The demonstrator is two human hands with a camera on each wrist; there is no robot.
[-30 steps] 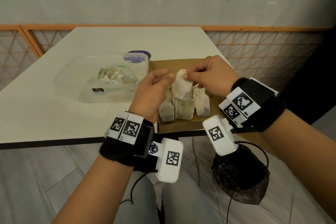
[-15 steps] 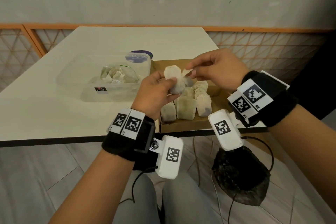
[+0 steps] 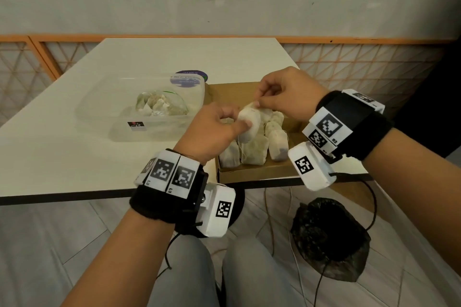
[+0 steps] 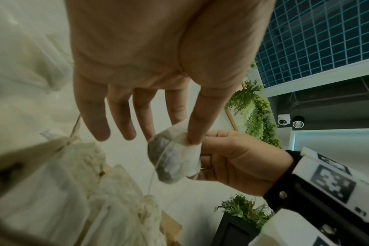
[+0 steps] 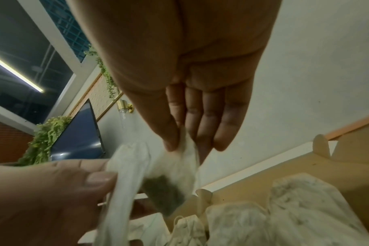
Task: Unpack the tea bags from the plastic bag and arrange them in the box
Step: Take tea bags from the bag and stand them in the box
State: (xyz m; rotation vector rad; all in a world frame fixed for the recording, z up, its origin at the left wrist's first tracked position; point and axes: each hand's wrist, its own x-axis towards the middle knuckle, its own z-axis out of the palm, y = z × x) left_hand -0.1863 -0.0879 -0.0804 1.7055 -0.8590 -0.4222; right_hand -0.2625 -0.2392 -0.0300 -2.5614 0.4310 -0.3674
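Observation:
A pale tea bag [image 3: 249, 121] hangs just above the brown cardboard box [image 3: 252, 176] at the table's front edge. My left hand [image 3: 238, 119] pinches its side between thumb and forefinger. My right hand [image 3: 259, 103] pinches its upper end. In the left wrist view the tea bag [image 4: 173, 158] shows dark leaves and a trailing string under the left hand [image 4: 173, 138]. The right wrist view has the right hand [image 5: 181, 146] gripping the crumpled top of the tea bag [image 5: 169, 179]. Several tea bags [image 3: 254, 152] stand in the box. The plastic bag [image 3: 162, 106] holds more.
The plastic bag lies inside a clear plastic container [image 3: 119, 129] left of the box, with a blue-labelled round lid [image 3: 190, 77] behind it. The table's dark front edge [image 3: 74, 197] is close to my wrists. A black bag [image 3: 329, 239] sits on the floor below.
Both hands kept hold of the tea bag above the box and turned it. It now lies more on its side, and my right hand has shifted its pinch to the upper end.

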